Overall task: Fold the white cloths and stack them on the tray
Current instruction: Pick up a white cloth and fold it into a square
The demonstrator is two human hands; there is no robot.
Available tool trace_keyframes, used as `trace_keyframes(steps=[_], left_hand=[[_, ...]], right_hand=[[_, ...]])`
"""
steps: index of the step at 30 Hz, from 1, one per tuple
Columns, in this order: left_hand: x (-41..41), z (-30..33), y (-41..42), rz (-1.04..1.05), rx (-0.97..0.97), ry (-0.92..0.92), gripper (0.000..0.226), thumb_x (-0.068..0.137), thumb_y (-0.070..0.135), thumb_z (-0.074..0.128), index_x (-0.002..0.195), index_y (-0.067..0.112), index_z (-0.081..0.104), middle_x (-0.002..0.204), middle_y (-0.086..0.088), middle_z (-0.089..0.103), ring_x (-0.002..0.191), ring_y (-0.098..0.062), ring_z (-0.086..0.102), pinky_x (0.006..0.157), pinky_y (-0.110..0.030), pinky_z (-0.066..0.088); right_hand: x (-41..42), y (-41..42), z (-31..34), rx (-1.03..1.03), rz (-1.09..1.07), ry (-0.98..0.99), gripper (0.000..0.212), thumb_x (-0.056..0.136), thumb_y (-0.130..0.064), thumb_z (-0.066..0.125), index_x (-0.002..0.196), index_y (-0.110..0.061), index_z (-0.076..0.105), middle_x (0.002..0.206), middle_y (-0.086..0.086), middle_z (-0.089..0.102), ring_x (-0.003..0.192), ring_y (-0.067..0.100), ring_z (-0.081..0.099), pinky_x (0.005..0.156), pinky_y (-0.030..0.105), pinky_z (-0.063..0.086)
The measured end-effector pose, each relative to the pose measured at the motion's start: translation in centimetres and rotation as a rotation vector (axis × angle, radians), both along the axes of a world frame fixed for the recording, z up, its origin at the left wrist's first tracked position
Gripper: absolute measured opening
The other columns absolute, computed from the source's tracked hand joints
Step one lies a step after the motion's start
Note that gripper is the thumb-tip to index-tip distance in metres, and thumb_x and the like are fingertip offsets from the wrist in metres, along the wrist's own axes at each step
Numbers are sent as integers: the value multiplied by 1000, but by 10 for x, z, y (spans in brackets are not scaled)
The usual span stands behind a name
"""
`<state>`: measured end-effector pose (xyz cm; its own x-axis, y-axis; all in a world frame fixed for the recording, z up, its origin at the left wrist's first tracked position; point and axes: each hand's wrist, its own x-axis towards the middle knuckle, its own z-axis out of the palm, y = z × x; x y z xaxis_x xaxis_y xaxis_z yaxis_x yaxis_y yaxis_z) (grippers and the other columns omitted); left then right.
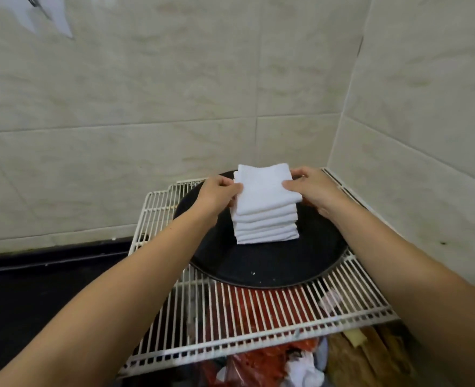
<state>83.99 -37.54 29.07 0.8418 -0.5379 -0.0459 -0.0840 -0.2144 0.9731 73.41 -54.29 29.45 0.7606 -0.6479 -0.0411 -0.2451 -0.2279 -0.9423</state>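
A stack of several folded white cloths (267,224) stands on a round black tray (272,263). The top folded cloth (264,188) lies on the stack, slightly skewed. My left hand (219,192) pinches its left edge. On the other side my right hand (311,188) grips the right edge, thumb on top. Both arms reach forward from the bottom of the view.
The tray rests on a white wire rack (258,314) set in a tiled wall corner. Under the rack lie red plastic bags (253,361), a crumpled white item (303,370) and wooden pieces (370,356). A dark counter (35,289) lies to the left.
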Motion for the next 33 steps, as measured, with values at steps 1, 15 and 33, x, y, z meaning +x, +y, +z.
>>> trace_keyframes(steps=[1, 15, 33], left_hand=[[0, -2, 0, 7, 2, -1, 26, 90, 12, 59, 67, 13, 47, 62, -3, 49, 52, -11, 40, 32, -9, 29], [3, 24, 229, 276, 77, -232, 14, 94, 18, 51, 81, 16, 50, 73, -2, 58, 58, -12, 50, 45, -19, 38], [-115, -111, 855, 1038, 747, -88, 10, 92, 25, 52, 96, 16, 56, 81, 1, 58, 86, -23, 59, 78, -34, 49]], right_hand=[[-1, -1, -2, -9, -2, -2, 25, 86, -17, 65, 111, -13, 59, 94, 6, 64, 78, 19, 58, 54, 25, 39], [45, 198, 62, -696, 240, -57, 31, 87, -17, 57, 118, -9, 58, 108, 10, 59, 100, 26, 58, 80, 27, 41], [106, 819, -108, -1106, 1226, -78, 33, 96, -27, 42, 128, -20, 49, 127, 4, 49, 114, 25, 52, 95, 41, 40]])
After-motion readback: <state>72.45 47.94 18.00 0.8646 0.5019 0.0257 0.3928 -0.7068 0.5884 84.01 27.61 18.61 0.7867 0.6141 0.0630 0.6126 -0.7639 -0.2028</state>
